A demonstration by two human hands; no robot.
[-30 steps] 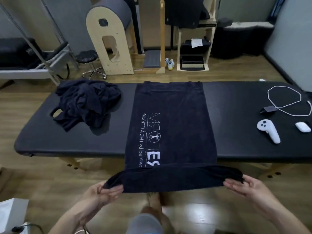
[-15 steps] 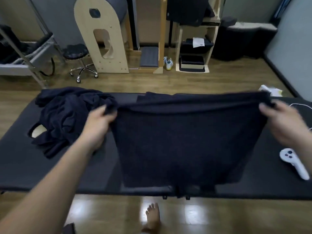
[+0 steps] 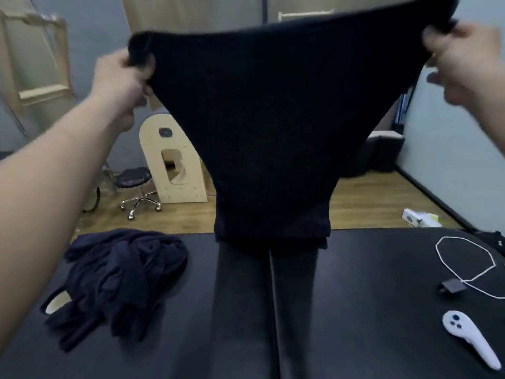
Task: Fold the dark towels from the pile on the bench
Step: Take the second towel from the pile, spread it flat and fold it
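A dark towel (image 3: 273,127) hangs in the air in front of me, stretched wide at the top and narrowing down to the bench. My left hand (image 3: 120,77) grips its upper left corner. My right hand (image 3: 461,53), blurred, grips the upper right corner. The towel's lower edge hangs at the far edge of the black bench (image 3: 369,310). A crumpled pile of dark towels (image 3: 117,280) lies on the bench at the left, below my left forearm.
On the bench's right part lie a white controller (image 3: 470,337), a looped white cable (image 3: 464,258) and a small dark adapter (image 3: 452,285). Behind the bench stand a black stool (image 3: 136,184), a wooden arched barrel (image 3: 172,162) and a white box (image 3: 420,217) on the floor.
Both hands have lifted the towel from the bench up high in front of me. The view has tilted upward with them. The pile has stayed in place.
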